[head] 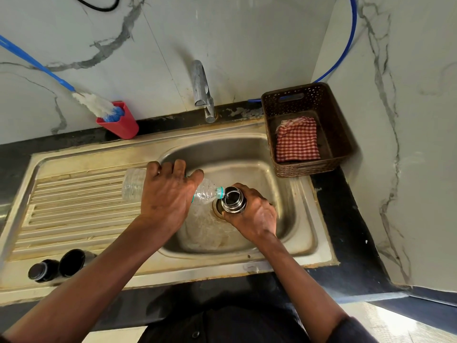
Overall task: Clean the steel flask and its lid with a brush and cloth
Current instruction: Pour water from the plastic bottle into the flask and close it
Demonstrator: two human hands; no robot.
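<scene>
My right hand [254,214] grips the steel flask [233,200] upright over the sink basin, its mouth open. My left hand [168,191] holds a clear plastic bottle [133,185] tipped on its side, with the neck at the flask's mouth and water running in. Two black lids, a smaller one [42,271] and a larger one [73,262], stand on the drainboard at the front left. A bottle brush [95,103] with a blue handle leans in a red cup [121,123] at the back left. A red checked cloth [296,139] lies in a brown basket [338,134].
The steel sink [301,219] has a ribbed drainboard [79,206] on its left and a tap [204,92] at the back. The basket stands on the black counter at the sink's back right corner. Marble walls close in behind and on the right.
</scene>
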